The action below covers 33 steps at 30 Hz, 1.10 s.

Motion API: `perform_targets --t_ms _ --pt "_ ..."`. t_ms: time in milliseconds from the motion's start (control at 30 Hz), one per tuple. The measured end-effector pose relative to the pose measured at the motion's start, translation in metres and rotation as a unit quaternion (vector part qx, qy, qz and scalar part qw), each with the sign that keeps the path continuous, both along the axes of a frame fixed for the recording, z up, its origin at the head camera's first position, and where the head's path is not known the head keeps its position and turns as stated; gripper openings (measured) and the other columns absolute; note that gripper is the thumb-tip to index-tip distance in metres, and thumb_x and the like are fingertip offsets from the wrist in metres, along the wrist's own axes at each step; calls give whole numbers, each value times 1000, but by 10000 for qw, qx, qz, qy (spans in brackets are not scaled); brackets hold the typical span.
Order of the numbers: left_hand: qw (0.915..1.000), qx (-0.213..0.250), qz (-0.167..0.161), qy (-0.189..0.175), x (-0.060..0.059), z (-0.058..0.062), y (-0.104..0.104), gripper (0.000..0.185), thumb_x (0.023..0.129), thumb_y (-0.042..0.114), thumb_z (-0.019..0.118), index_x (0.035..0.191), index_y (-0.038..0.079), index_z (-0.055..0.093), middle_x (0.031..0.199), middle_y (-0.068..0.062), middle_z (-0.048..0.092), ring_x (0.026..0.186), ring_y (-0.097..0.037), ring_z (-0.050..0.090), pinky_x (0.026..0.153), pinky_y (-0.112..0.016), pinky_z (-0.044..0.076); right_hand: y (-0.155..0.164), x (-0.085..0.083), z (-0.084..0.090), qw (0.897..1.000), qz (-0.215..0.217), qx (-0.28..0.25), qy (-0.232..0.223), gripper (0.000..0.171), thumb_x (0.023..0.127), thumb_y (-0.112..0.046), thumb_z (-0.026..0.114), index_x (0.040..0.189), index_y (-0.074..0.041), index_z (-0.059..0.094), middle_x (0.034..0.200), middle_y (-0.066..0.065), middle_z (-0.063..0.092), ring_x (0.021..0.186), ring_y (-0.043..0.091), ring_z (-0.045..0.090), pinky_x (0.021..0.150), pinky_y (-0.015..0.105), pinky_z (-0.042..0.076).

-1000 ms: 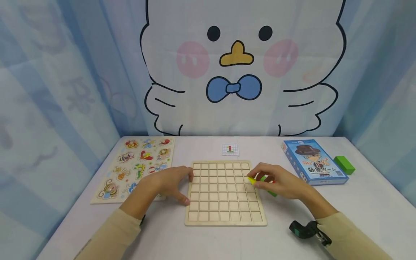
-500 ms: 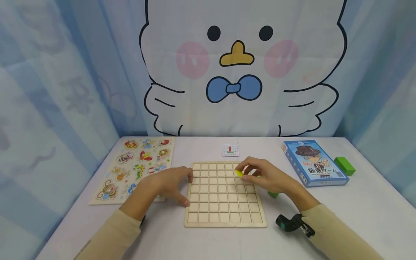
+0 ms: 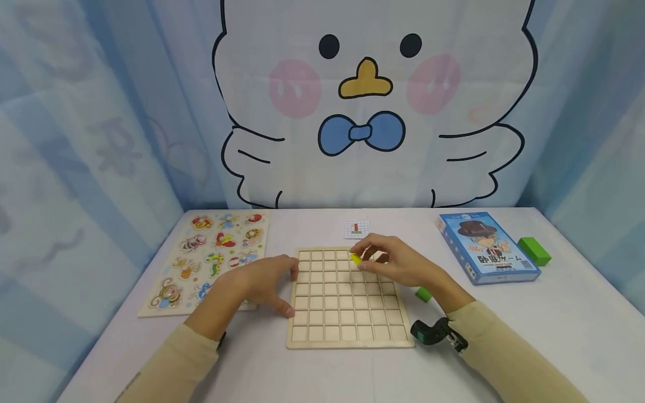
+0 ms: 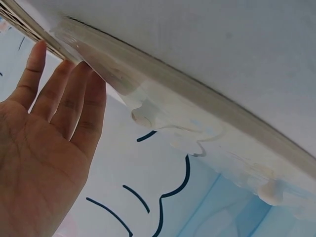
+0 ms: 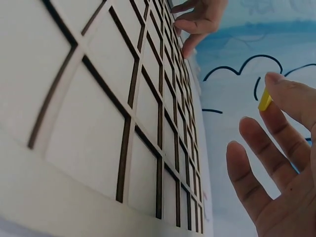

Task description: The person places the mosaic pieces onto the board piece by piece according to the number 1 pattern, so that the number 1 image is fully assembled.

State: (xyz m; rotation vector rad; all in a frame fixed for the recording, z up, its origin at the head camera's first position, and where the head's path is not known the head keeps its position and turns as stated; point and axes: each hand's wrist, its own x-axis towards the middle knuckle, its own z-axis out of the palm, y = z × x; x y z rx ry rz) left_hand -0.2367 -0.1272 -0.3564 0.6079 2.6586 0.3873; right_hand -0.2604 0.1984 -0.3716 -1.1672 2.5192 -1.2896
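The person's right hand [image 3: 387, 260] held a small yellow piece [image 3: 356, 259] over the far part of a pale wooden grid board [image 3: 350, 345], a little right of its middle. Its thumb and forefinger pinched the piece at the tips, while the other fingers stood apart from it, as the right wrist view showed — there the piece appeared clear of the grid. The left hand [image 3: 264, 282] lay at the board's left edge, thumb and forefinger spread wide along it, and in the left wrist view its fingers were nearly straight, their tips reaching the rim. Just beside the board's right edge a green piece [image 3: 423, 294] showed on the white worktop [image 3: 252, 369], partly hidden by the right hand. A black device [image 3: 438, 332] sat at the right wrist, by the cuff of a beige sleeve [image 3: 509, 352]. Beyond the board's far edge lay a small card [image 3: 356, 229] printed with a grid and a coloured figure. To the left was a picture board [image 3: 214, 266] of cartoon insects, partly behind the left hand; to the right, a blue box [image 3: 487, 249] lay flat, with a green block [image 3: 534, 252] just beside it. Behind everything hung a pale blue curtain [image 3: 370, 179] — a large cartoon bird with a blue bow tie filled its middle.
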Motion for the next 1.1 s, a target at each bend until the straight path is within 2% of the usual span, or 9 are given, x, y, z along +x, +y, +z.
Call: perform_targets --t_ms 200,433,633,833,1100 --pt "10000 -7 -12 18 -1 0 0 61 68 46 96 109 27 54 129 7 56 109 -15 52 105 -41 46 -6 -8 -4 10000 74 -42 -13 29 96 -12 73 124 -11 66 116 1 69 103 19 66 83 37 59" --pt "10000 78 -58 23 0 0 -1 61 70 42 96 110 25 54 127 8 55 108 -15 51 100 -39 46 -13 -16 -5 9999 111 33 -97 29 94 -14 76 122 -12 67 115 -2 70 103 19 65 85 40 59" --pt "9999 116 -69 14 -1 0 -1 61 70 41 96 110 25 54 127 7 55 109 -15 52 102 -39 46 -20 -21 -5 9997 241 90 56 27 96 -14 74 122 -10 69 116 0 70 103 21 65 85 41 58" --pt "9998 168 -84 -38 -1 0 -1 60 69 41 96 110 25 54 126 7 55 107 -15 51 100 -38 46 -24 -27 -7 9992 362 101 129 23 97 -14 73 120 -13 71 118 2 70 104 21 64 85 40 59" --pt "9996 194 -186 17 -3 -3 -4 61 69 42 96 109 25 54 122 7 55 104 -16 52 95 -38 46 -33 -35 -9 9992 369 101 -75 23 96 -12 73 119 -14 72 119 3 70 94 19 65 79 37 58"
